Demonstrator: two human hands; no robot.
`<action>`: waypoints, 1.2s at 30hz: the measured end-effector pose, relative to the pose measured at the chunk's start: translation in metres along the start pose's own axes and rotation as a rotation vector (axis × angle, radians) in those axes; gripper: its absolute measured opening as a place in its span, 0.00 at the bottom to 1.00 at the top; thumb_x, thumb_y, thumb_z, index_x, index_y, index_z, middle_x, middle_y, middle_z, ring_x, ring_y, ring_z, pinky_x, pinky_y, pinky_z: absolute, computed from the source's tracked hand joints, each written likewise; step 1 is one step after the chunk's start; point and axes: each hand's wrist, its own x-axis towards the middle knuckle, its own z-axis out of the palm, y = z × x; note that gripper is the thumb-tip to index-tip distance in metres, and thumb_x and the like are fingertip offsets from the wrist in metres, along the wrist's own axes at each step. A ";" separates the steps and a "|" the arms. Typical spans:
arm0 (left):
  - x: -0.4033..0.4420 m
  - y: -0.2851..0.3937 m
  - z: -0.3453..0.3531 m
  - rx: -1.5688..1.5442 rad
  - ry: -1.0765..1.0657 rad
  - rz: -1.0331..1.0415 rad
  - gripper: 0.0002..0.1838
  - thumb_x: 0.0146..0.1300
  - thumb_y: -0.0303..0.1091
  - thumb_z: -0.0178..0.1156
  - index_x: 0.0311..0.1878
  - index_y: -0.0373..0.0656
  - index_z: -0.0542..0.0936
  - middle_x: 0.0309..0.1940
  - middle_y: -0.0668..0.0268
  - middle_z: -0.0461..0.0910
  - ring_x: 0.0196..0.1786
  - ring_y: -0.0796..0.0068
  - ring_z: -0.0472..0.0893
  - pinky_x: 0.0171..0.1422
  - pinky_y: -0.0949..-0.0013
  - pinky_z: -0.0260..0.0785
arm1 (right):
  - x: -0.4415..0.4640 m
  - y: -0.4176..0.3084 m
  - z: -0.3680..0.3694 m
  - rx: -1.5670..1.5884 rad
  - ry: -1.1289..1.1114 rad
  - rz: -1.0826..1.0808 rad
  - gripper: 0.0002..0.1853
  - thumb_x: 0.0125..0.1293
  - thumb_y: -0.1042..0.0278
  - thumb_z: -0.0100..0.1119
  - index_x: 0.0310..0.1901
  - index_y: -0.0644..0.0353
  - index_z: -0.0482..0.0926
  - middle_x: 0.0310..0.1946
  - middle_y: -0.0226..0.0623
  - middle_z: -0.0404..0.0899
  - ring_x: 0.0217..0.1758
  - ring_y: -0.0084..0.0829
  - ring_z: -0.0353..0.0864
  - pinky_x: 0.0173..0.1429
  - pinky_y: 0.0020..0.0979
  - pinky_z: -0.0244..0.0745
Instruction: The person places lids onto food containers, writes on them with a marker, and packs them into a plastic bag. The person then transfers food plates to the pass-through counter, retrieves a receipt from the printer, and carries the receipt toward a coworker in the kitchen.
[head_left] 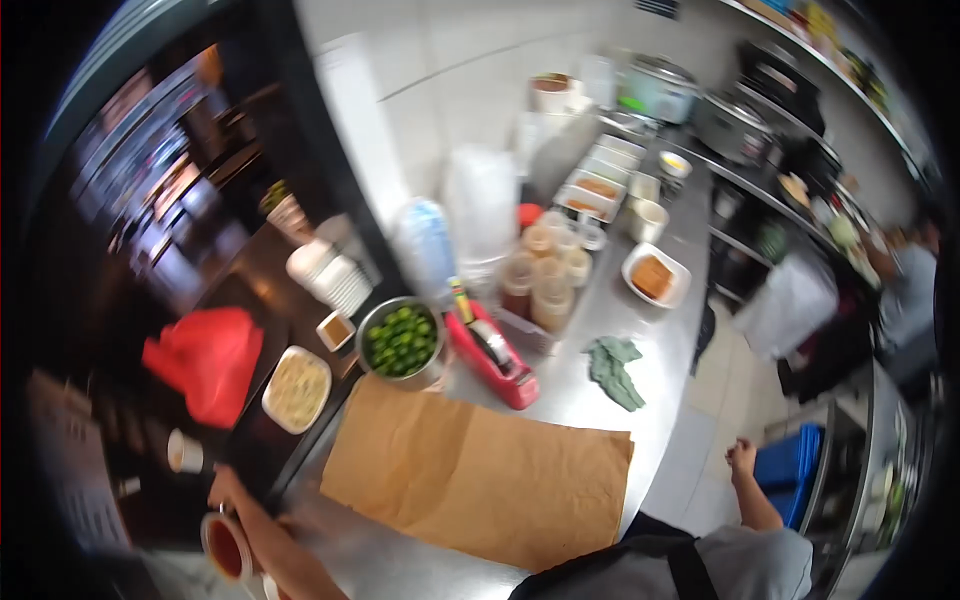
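My left hand (230, 487) is low at the left, beside a cup of red sauce (228, 547) and near a small white cup (185, 452); blur hides its fingers, so its grip is unclear. Off to the right, above the floor, my right hand (742, 457) has curled fingers with nothing visible in them. Brown paper (480, 470) lies on the steel counter (650, 385). Behind it are a metal bowl of green pieces (403, 342) and a red tape dispenser (495, 360). A white container of pale food (297, 390) sits on the dark ledge.
A red plastic bag (208, 365) lies at the left. Further back are sauce bottles (548, 290), a green cloth (614, 372) and a white dish with orange-brown food (654, 277). A blue bin (790, 468) stands at the right. Another person (908, 300) is at the far right.
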 end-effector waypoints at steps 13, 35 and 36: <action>-0.042 0.068 0.071 -0.457 0.783 0.008 0.42 0.62 0.65 0.40 0.62 0.30 0.62 0.57 0.35 0.63 0.60 0.40 0.65 0.62 0.48 0.59 | 0.030 -0.052 0.092 -0.055 -0.152 -0.385 0.12 0.66 0.64 0.47 0.47 0.60 0.70 0.18 0.33 0.72 0.18 0.22 0.68 0.25 0.26 0.68; -0.578 0.038 0.066 -0.429 0.215 0.703 0.31 0.64 0.55 0.43 0.69 0.54 0.57 0.69 0.51 0.48 0.72 0.48 0.46 0.67 0.37 0.41 | 0.127 -0.232 0.302 0.487 -0.827 -0.191 0.20 0.64 0.62 0.46 0.54 0.65 0.67 0.44 0.47 0.76 0.38 0.40 0.80 0.37 0.33 0.77; -0.576 0.036 0.067 -0.430 0.209 0.686 0.31 0.64 0.55 0.43 0.69 0.54 0.57 0.69 0.51 0.48 0.72 0.48 0.46 0.67 0.37 0.41 | 0.128 -0.232 0.285 0.468 -0.900 -0.231 0.20 0.64 0.62 0.48 0.54 0.65 0.67 0.43 0.47 0.76 0.36 0.40 0.80 0.34 0.32 0.77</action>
